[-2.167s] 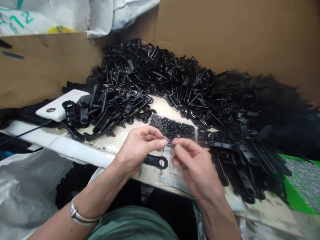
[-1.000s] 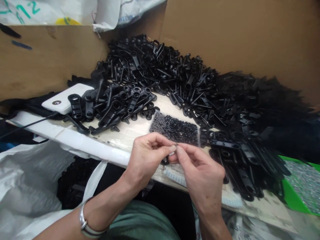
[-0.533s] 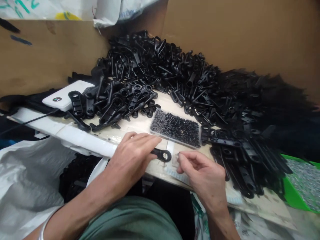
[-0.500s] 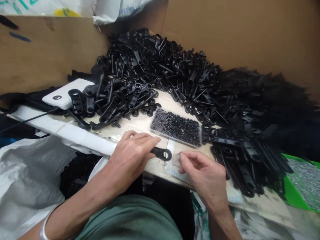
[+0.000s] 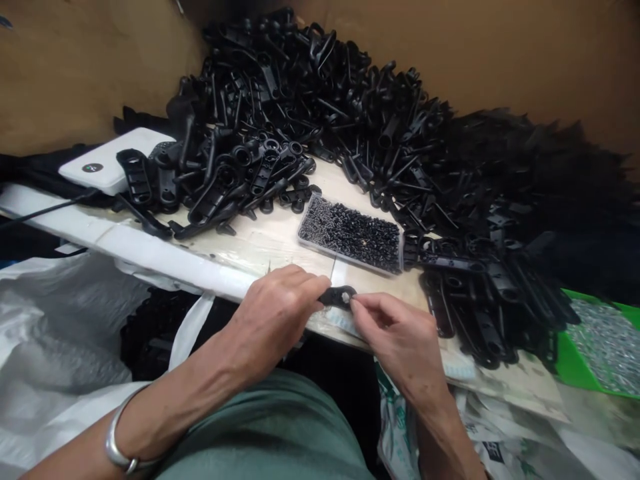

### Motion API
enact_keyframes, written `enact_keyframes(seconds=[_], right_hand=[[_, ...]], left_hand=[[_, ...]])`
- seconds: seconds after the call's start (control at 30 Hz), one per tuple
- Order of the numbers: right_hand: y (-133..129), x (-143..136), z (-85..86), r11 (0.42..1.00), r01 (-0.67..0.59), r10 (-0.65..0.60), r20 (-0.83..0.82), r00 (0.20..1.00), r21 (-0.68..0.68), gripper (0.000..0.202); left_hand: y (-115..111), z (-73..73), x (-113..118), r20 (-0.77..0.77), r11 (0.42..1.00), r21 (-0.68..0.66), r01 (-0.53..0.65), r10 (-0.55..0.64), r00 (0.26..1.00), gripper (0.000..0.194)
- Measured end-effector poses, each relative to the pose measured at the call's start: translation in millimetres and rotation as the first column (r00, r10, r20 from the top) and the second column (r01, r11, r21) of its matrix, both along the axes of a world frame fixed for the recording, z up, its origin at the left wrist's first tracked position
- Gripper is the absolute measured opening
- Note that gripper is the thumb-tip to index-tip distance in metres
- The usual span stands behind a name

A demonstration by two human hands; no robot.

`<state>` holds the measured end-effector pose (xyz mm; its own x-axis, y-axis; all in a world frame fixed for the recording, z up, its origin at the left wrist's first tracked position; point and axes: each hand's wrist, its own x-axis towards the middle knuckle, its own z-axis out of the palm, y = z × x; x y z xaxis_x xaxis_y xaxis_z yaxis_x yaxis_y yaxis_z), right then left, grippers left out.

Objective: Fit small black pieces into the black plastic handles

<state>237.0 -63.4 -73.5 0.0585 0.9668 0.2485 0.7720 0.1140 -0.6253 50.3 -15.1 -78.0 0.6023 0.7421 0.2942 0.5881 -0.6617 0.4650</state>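
My left hand (image 5: 280, 310) is closed on a black plastic handle part (image 5: 333, 296), whose rounded end with a hole sticks out to the right past my fingertips. At that end, the thumb and forefinger of my right hand (image 5: 400, 333) are pinched together, touching the rim of the hole. Whatever sits between them is too small to make out. Just beyond my hands lies a clear box (image 5: 350, 240) filled with small dark pieces, more silvery on its left side.
A large heap of black plastic parts (image 5: 310, 100) covers the back of the table (image 5: 260, 247). To the right are more stacked black parts (image 5: 480, 293) and a green tray (image 5: 580, 360) of small metal pieces. A white device (image 5: 110, 160) with a cable lies at left.
My right hand has moved left to the handle part's holed end and now touches it. My left hand has shifted slightly right with the part. The view has tilted downward.
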Motion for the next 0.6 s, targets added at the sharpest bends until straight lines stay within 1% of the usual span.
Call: enact_keyframes(seconds=[0.17, 0.33, 0.4, 0.47, 0.53, 0.6], right_hand=[[0.6, -3.9, 0.0, 0.997, -0.066, 0.060, 0.119, 0.991, 0.048, 0.011], [2.1, -6.5, 4.7, 0.984, -0.159, 0.131, 0.293, 0.947, 0.075, 0.013], [2.8, -8.6, 7.2, 0.982, -0.181, 0.153, 0.351, 0.924, 0.048, 0.015], [3.4, -12.3, 10.1, 0.981, -0.195, 0.184, 0.398, 0.899, -0.013, 0.018], [3.8, -17.0, 13.2, 0.979, -0.186, 0.204, 0.430, 0.879, -0.084, 0.019], [4.2, -21.0, 16.5, 0.978, -0.155, 0.200, 0.438, 0.877, -0.137, 0.019]], left_hand=[[0.2, 0.3, 0.6, 0.028, 0.999, -0.039, 0.010, -0.009, 1.000, 0.013], [0.0, -0.2, 0.4, 0.010, 0.998, -0.057, -0.001, 0.002, 1.000, 0.012], [-0.1, -0.9, 0.8, 0.010, 0.998, -0.057, -0.009, 0.009, 1.000, 0.013], [-0.2, -1.6, 1.2, 0.019, 0.998, -0.059, -0.011, 0.012, 1.000, 0.013], [-0.3, -2.1, 1.4, 0.028, 0.998, -0.057, -0.007, 0.008, 1.000, 0.013], [0.0, -2.7, 1.4, 0.038, 0.999, -0.047, -0.006, 0.008, 0.999, 0.014]])
